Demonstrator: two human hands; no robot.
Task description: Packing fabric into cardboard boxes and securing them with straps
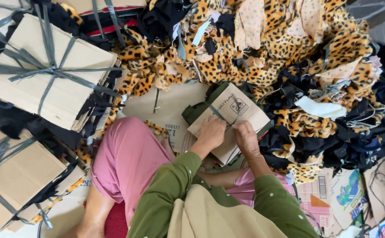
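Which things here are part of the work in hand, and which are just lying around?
In hand:
- left hand and right hand, both on the cardboard-topped bundle
- grey strap across it
- dark green fabric under the cardboard

Lying about:
- strapped bundles
- leopard-print scrap pile
- flattened printed cartons
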